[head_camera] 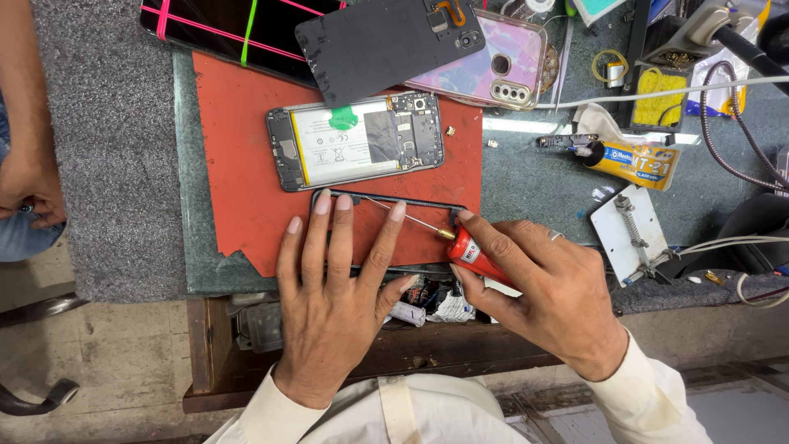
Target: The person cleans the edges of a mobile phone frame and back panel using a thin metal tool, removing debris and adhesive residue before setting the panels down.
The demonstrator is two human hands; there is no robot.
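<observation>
My left hand [337, 279] lies flat on a thin dark phone frame [386, 200] on the red mat [238, 140], fingers spread and pressing it down. My right hand [542, 288] grips a small red glue tube [472, 255] whose long metal needle tip runs along the frame's upper edge, under my left fingertips. Above the frame lies an opened phone [355, 141] with its white battery and circuit board showing.
A black back cover [386, 41], a pink phone case [497, 62], a dark screen with coloured lines [214, 29] and a yellow glue tube [637, 160] lie at the back. Another person's hand [29, 185] rests at the left. Cables run at the right.
</observation>
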